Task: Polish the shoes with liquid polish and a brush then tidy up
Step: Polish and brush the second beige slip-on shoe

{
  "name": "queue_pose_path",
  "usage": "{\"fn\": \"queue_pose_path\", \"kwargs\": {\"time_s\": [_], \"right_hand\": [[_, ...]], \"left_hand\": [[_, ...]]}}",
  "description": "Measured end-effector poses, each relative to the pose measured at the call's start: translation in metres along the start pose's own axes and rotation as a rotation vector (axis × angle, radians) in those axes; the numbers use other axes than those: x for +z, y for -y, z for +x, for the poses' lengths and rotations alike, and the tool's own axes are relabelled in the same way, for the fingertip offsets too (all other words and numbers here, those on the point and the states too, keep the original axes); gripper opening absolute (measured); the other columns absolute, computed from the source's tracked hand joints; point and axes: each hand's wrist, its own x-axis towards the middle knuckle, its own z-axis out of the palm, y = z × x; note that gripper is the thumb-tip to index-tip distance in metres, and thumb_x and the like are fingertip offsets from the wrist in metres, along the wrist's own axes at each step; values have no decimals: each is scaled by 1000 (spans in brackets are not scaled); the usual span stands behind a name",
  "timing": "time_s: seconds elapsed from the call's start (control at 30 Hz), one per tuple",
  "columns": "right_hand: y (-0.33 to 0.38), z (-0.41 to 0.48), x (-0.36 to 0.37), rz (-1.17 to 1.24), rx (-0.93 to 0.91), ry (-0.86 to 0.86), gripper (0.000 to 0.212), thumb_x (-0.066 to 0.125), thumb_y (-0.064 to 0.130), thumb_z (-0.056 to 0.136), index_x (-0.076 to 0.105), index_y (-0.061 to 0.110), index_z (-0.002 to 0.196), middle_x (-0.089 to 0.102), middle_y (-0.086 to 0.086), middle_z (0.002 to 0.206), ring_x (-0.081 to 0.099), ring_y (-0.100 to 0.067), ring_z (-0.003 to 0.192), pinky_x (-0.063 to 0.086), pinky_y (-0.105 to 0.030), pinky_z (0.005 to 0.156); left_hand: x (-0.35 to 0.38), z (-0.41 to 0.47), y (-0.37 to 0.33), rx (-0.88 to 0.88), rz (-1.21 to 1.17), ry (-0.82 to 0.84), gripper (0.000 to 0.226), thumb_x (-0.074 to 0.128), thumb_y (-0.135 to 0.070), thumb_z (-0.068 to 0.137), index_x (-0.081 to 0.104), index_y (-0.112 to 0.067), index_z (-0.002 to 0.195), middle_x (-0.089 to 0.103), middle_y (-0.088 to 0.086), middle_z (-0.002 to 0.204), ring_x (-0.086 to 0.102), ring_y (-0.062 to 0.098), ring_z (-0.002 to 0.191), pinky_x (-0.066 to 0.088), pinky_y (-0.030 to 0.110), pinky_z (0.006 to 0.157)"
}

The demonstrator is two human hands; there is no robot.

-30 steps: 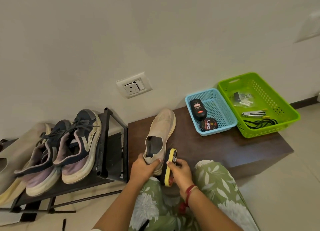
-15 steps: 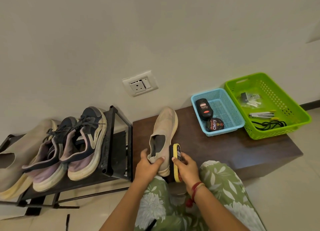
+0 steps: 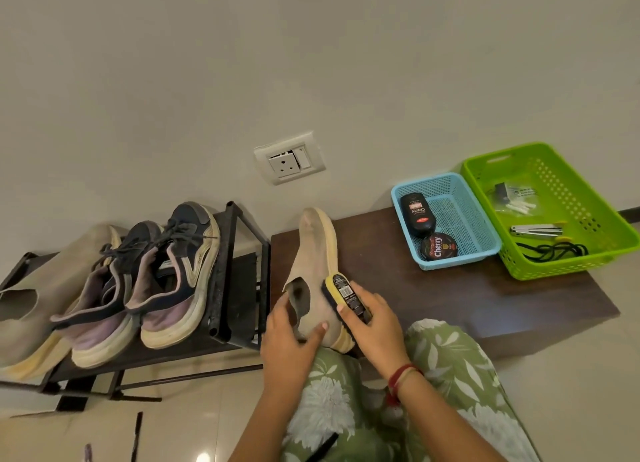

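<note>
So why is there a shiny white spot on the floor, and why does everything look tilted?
Head view: the spot is light glaring off the glossy floor; also in the head view, the wide-angle lens makes the bench and shoe rack lean outward.

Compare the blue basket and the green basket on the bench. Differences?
Size: the blue basket is smaller than the green basket. Contents: blue holds a black polish bottle and a round Cherry tin; green holds a black cord, a metal tool and a small packet. Place: green sits at the right end of the bench, blue just left of it. Both are perforated plastic, rectangular, open-topped.
</note>
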Motion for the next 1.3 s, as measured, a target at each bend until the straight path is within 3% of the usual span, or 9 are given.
{"fn": "queue_pose_path", "kwargs": {"time_s": [0.2,0.37,0.57,0.63,0.73,0.9,1.03,1.13,1.3], "right_hand": [[-3,6,1,18,67,0,50,64,35,88,51,27,136,54,6,115,53,-8,102,41,-20,89],[-10,7,-1,79,84,64,48,66,34,87,54,30,132,60,5,125,57,-9,111,46,-31,100],[-1,5,-3,116,140,107,38,65,25,90,59,21,127,64,11,101,61,-9,93,50,-25,85],[-1,4,-2,93,153,93,33,64,25,90,62,19,123,64,14,93,62,-9,86,51,-25,79],[-3,6,1,135,177,66,30,64,21,90,64,15,119,66,11,92,63,-9,84,52,-26,78],[3,9,5,428,304,18,17,60,15,92,60,13,109,63,2,93,57,-5,79,45,-8,60],[2,12,8,580,499,-23,24,61,25,87,56,7,101,57,-9,84,55,-19,68,47,-27,57],[5,13,3,767,702,29,30,49,34,86,54,5,91,52,-12,71,52,-23,57,44,-27,47],[-1,8,4,480,609,24,45,77,38,76,59,5,100,59,-9,74,53,-19,55,45,-26,48]], "left_hand": [[-4,-3,-3,266,411,15,39,53,-40,94,50,-33,132,50,-12,138,29,14,141,4,43,116],[-9,-3,5,507,564,67,45,80,-22,74,64,-30,116,71,-6,98,65,15,103,45,44,96],[-22,-2,13,610,689,111,61,90,-15,53,69,-27,108,58,-8,67,60,12,61,54,29,64],[-32,-5,8,568,750,188,69,82,-10,66,58,-26,128,58,-3,87,60,15,71,50,26,58],[-37,-1,8,534,789,222,68,55,-5,90,26,-27,147,45,2,124,57,21,101,49,32,79],[-39,2,14,662,844,111,61,90,-16,36,71,-24,94,58,1,90,61,19,77,50,35,66],[-35,7,23,833,797,-64,34,83,-18,56,71,-21,88,64,3,102,52,22,104,35,40,87],[-35,7,31,872,760,-150,21,55,-19,76,73,-21,86,68,1,103,46,23,115,32,46,95],[-32,8,33,840,704,-169,28,45,-24,80,73,-25,83,67,-1,114,43,22,122,28,47,100]]}}
